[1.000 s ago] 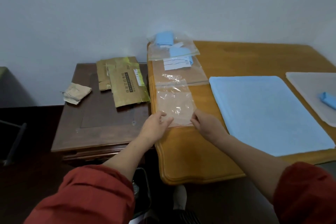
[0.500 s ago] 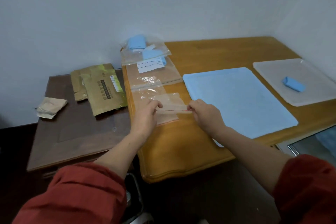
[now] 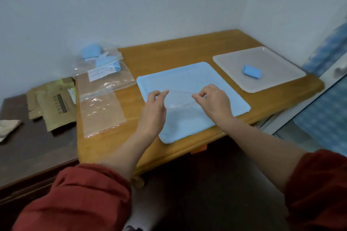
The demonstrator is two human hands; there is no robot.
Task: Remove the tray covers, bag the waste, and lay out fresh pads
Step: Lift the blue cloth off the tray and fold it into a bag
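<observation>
Head view: left hand (image 3: 153,110), right hand (image 3: 214,103) pinch clear bag (image 3: 180,98) over blue pad (image 3: 187,77); spare bags (image 3: 101,112) left, tray (image 3: 274,65) right.

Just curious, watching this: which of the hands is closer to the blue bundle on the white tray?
Right. The right hand pinches the clear bag toward the person and left of the blue bundle; the left hand pinches the bag's other end, farther left.

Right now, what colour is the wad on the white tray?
Light blue: the wad on the tray, head view.
</observation>
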